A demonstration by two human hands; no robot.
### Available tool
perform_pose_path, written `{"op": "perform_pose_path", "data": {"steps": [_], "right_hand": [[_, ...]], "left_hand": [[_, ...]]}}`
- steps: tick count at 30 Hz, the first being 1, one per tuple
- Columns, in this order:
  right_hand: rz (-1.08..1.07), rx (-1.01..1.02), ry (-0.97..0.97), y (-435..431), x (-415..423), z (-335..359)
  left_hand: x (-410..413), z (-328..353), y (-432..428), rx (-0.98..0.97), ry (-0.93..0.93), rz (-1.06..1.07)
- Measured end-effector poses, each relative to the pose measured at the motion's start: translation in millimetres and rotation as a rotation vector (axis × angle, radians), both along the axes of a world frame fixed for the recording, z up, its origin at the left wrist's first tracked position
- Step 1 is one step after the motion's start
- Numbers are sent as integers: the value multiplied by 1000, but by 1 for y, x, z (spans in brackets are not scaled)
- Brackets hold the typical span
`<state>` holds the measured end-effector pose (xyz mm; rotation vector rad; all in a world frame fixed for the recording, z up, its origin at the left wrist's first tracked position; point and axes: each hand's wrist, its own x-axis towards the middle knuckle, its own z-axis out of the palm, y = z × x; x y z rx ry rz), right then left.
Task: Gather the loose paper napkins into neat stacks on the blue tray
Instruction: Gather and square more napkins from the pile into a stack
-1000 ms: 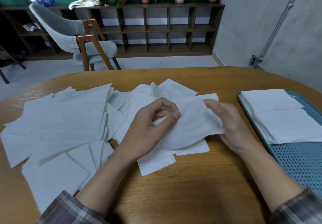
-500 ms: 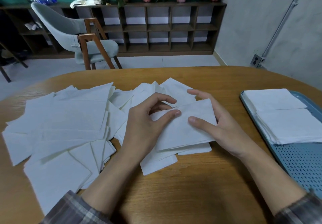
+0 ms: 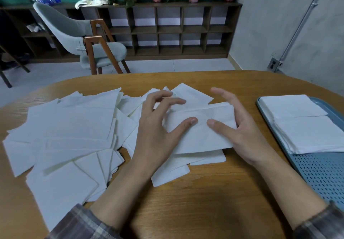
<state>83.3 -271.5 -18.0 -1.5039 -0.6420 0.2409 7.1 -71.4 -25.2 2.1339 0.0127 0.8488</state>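
A folded white napkin (image 3: 201, 138) lies across a small heap in the middle of the wooden table (image 3: 204, 201). My right hand (image 3: 243, 134) grips its right end, thumb on top and fingers curled behind the edge. My left hand (image 3: 156, 132) covers its left end with the thumb pressed on the paper and the other fingers spread and raised. Many loose napkins (image 3: 70, 127) are scattered to the left. The blue perforated tray (image 3: 323, 173) sits at the right, carrying two neat stacks, one farther (image 3: 290, 106) and one nearer (image 3: 312, 134).
A grey chair with wooden legs (image 3: 78, 34) stands beyond the table's far edge. A dark cubby shelf (image 3: 167, 30) with potted plants on top lines the back wall. A grey wall with a conduit pipe rises at the right.
My left hand has loosened its pinch and spread its fingers over the napkin. My right hand has turned palm-in around the napkin's right end. The napkin now shows a fold along its top.
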Motion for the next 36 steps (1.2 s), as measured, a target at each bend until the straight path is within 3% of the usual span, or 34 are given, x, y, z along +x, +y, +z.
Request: {"op": "perform_pose_path", "data": {"steps": [3, 5, 7, 11, 14, 19, 23, 25, 28, 36], "right_hand": [[12, 245, 187, -4, 3, 4], [-8, 219, 182, -3, 5, 4], [-33, 124, 147, -2, 8, 0], [129, 130, 272, -10, 12, 1], [212, 119, 298, -15, 14, 3], [-46, -107, 58, -11, 17, -7], [-265, -117, -55, -14, 22, -11], [-329, -115, -70, -14, 23, -12], [-325, -127, -69, -12, 23, -14], [-283, -145, -98, -10, 21, -15]], "left_hand": [[-4, 10, 0, -402, 257, -184], [-5, 13, 0, -586, 348, -290], [-5, 11, 1, -630, 356, -300], [-1, 1, 6, -412, 301, -169], [-1, -3, 8, -369, 290, -222], [0, -9, 1, -276, 280, -293], [3, -19, -1, 110, 149, -184], [2, -22, -2, 219, 214, -237], [1, -28, -5, 381, 351, -320], [0, -27, -5, 454, 390, -302]]}}
